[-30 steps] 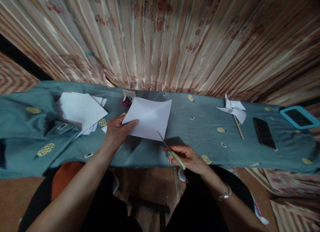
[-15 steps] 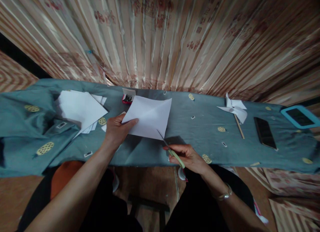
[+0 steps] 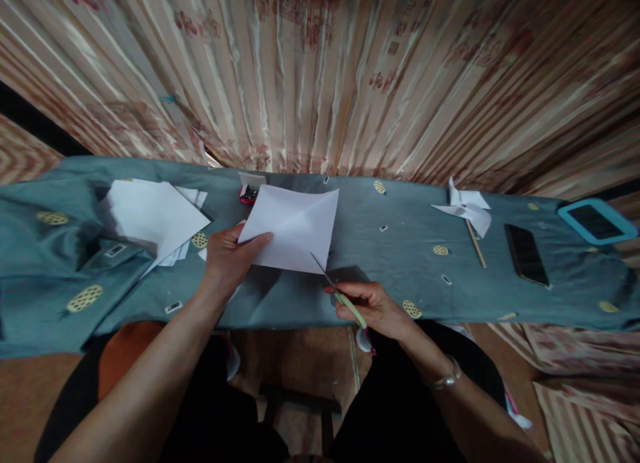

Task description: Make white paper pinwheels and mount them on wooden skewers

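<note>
A creased white sheet of paper (image 3: 295, 226) is held up over the table, its left edge pinched by my left hand (image 3: 231, 253) with the thumb on top. My right hand (image 3: 373, 306) is closed around the light green handles of a pair of scissors (image 3: 350, 308). The scissors' blades reach over the paper's lower right corner, pointing toward its middle. Behind the sheet's upper left corner, a small red and white box (image 3: 249, 192) stands open with dark small pieces inside.
Loose white sheets (image 3: 150, 213) lie piled at the left. To the right are a paper pinwheel (image 3: 470, 206) on a wooden stick, a dark phone (image 3: 526, 255) and a blue-framed tablet (image 3: 597, 221). A grey-green cloth (image 3: 400, 250) covers the narrow table; a pleated curtain (image 3: 320, 83) hangs behind it.
The view has shifted slightly, so everything sits a little further left and higher. Both hands keep their hold, and the scissors stay at the same corner of the paper.
</note>
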### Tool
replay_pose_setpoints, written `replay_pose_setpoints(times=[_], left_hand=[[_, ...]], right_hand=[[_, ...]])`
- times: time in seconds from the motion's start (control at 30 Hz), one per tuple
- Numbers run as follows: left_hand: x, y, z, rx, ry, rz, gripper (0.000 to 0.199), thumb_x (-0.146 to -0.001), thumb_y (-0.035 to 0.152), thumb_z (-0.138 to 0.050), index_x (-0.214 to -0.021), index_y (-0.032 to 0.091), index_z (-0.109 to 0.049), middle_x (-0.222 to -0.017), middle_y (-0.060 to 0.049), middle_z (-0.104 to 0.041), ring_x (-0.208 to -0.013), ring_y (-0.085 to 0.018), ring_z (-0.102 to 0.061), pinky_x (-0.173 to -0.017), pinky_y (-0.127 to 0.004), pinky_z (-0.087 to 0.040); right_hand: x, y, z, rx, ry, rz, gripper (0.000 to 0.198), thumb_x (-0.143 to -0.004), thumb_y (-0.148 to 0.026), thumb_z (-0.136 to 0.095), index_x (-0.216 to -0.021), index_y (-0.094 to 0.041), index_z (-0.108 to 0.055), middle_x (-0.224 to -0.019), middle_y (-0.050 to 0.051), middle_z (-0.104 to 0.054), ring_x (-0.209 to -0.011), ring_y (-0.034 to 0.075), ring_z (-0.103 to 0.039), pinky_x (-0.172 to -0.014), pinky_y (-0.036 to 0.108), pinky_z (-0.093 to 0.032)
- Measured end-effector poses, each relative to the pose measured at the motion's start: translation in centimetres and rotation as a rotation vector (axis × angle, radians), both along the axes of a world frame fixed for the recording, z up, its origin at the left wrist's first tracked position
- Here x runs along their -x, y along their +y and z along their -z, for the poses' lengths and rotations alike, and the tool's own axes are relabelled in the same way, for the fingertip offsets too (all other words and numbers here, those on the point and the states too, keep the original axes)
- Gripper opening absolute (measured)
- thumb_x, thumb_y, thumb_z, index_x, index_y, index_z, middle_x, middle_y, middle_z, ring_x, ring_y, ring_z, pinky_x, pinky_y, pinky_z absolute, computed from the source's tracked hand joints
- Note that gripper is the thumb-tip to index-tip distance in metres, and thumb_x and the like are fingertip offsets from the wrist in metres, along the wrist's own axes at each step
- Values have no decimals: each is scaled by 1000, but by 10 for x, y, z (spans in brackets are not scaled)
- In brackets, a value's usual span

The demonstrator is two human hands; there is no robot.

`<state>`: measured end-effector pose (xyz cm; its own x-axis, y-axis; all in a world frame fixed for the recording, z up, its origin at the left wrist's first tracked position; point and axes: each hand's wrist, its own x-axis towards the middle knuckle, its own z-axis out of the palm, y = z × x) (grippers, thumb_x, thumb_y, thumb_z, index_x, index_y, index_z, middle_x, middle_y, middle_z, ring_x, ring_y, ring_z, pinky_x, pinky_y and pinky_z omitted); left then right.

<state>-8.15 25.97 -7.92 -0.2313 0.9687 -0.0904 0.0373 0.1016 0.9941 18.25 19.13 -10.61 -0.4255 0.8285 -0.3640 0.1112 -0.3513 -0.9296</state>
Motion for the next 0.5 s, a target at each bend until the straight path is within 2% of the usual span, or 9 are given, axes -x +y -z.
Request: replay_pose_setpoints(times=[0.5], left_hand=[[-1,0,0,5,-24,12,24,-62,32,-83,-80,18,-79,-75,-3,-73,-64,-18,-63,-65,-33,-55]], right_hand=[[0,1,-1,-39,-29,21,51,-66,-47,-87,-106,-19,-77,-67,-4,-60,-60,8,-48,-57,22,-45]])
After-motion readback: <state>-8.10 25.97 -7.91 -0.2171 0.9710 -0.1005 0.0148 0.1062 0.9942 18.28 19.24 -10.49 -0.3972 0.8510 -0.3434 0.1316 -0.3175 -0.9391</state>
